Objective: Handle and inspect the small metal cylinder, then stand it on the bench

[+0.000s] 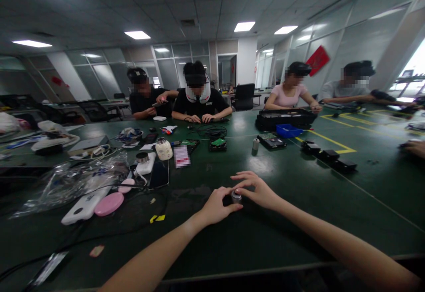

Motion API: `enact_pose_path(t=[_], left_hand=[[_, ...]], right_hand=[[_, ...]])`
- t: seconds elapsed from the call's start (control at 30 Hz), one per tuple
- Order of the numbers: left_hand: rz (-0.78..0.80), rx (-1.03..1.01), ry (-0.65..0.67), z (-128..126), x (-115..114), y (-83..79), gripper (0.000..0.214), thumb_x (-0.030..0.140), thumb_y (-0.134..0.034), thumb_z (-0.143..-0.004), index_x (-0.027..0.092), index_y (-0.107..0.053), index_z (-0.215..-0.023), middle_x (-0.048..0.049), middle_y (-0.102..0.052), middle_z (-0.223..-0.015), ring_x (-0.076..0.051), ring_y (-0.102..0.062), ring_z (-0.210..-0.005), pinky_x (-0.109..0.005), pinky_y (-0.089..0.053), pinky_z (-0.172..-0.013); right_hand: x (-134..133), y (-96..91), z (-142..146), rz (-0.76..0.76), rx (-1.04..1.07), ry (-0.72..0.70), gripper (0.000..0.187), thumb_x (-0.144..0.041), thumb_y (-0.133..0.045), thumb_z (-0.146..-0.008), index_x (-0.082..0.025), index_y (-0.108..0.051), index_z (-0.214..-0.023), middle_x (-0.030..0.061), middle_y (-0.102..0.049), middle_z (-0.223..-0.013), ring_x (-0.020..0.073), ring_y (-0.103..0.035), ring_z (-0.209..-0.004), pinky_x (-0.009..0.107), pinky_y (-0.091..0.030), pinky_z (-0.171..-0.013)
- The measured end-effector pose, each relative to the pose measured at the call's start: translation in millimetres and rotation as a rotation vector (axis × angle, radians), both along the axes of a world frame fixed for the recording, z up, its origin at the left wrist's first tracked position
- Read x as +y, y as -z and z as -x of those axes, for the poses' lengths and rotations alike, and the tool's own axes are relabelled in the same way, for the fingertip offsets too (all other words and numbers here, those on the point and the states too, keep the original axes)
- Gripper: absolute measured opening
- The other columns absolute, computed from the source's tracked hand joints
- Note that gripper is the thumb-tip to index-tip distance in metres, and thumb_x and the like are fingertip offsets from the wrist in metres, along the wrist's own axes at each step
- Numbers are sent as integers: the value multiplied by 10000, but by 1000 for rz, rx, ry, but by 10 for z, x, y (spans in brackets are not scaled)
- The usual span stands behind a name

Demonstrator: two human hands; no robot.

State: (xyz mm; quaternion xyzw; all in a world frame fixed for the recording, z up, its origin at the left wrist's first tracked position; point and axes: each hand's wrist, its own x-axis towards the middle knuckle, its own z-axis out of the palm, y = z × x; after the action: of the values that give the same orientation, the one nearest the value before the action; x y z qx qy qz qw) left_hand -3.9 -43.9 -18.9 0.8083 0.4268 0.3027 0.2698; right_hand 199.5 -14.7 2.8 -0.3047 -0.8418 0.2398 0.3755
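Observation:
A small silver metal cylinder (pixel 236 197) stands upright on the green tabletop in front of me. My left hand (pixel 216 206) wraps round its left side, thumb near the base and index finger near the top. From the right, my right hand (pixel 258 190) pinches at the cylinder's upper rim with thumb and index finger, its other fingers stretched out above. The fingers partly cover the cylinder. Farther off stands a similar silver cylinder (pixel 255 144), next to a hard drive (pixel 271 141).
On the left lie a pink round case (pixel 109 204), a white power bank (pixel 85 204), a dark phone (pixel 160 174) and crumpled plastic bags (pixel 79 179). Black blocks (pixel 328 155) and a blue tray (pixel 288 131) are at right. Several people sit across the table.

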Motion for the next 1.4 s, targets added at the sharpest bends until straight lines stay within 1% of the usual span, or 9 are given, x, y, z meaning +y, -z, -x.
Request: enact_pose_path(t=[0.43, 0.7, 0.77, 0.9, 1.0, 1.1, 1.2, 1.27, 1.4], left_hand=[[15, 18, 4, -1, -4, -38, 412, 395, -740, -757, 197, -665, -1110, -71, -678, -1017, -250, -615, -954, -332, -459, -857], [11, -15, 17, 1, 3, -15, 425, 375, -742, -759, 208, -654, -1140, -65, -676, -1042, -247, -613, -979, -329, -453, -878], [9, -10, 21, 3, 3, -20, 405, 379, -736, -764, 203, -663, -1121, -64, -678, -1027, -245, -616, -964, -329, -454, -870], [7, -27, 21, 4, 1, -21, 386, 366, -739, -761, 204, -668, -1104, -60, -679, -1046, -240, -618, -974, -327, -451, -889], [6, -28, 23, 3, 1, -13, 394, 359, -739, -761, 226, -663, -1124, -56, -678, -1074, -242, -614, -1001, -332, -447, -910], [-4, -26, 14, 4, 5, -1, 360, 360, -741, -757, 229, -679, -1086, -50, -689, -1052, -244, -618, -987, -335, -452, -904], [3, -39, 22, 7, 9, 7, 397, 346, -742, -758, 229, -661, -1129, -49, -687, -1067, -243, -618, -997, -332, -455, -901], [13, -38, 16, 9, 8, 6, 455, 347, -747, -753, 221, -638, -1176, -56, -681, -1075, -245, -619, -1000, -332, -457, -891], [8, -17, 14, 6, -2, -17, 409, 360, -748, -751, 207, -666, -1121, -57, -683, -1035, -243, -623, -968, -330, -454, -876]], right_hand=[[-7, 53, 17, 12, 63, 14, 143, -332, -622, -873, -294, -741, -944, 36, -679, -1147, 254, -524, -1164, 493, -400, -996], [-49, 7, 15, 42, 14, -28, 139, -359, -649, -853, -281, -739, -925, 44, -684, -1137, 257, -534, -1149, 489, -402, -988], [-48, -5, 11, 29, 18, 1, 144, -368, -642, -856, -258, -735, -857, 47, -705, -1076, 249, -562, -1104, 467, -419, -968], [-25, -31, -13, 32, 97, 96, 363, -431, -531, -914, -213, -678, -663, 63, -726, -907, 237, -615, -990, 426, -445, -923], [-37, -54, -29, 145, 199, 55, 348, -478, -489, -927, -201, -692, -872, 71, -709, -998, 232, -620, -1012, 411, -460, -931], [-95, -75, -18, 285, 243, -112, 360, -473, -488, -933, -212, -629, -1137, 77, -666, -1141, 225, -602, -1091, 399, -459, -965], [-147, -79, 4, 316, 203, -207, 365, -464, -488, -936, -229, -622, -1182, 75, -638, -1191, 222, -591, -1112, 382, -461, -963], [-148, -72, 9, 259, 176, -176, 348, -463, -491, -934, -223, -671, -1110, 72, -664, -1125, 221, -605, -1062, 374, -467, -936], [-84, -66, -19, 156, 222, 18, 469, -479, -441, -948, -184, -726, -721, 58, -699, -805, 202, -632, -826, 356, -469, -843]])
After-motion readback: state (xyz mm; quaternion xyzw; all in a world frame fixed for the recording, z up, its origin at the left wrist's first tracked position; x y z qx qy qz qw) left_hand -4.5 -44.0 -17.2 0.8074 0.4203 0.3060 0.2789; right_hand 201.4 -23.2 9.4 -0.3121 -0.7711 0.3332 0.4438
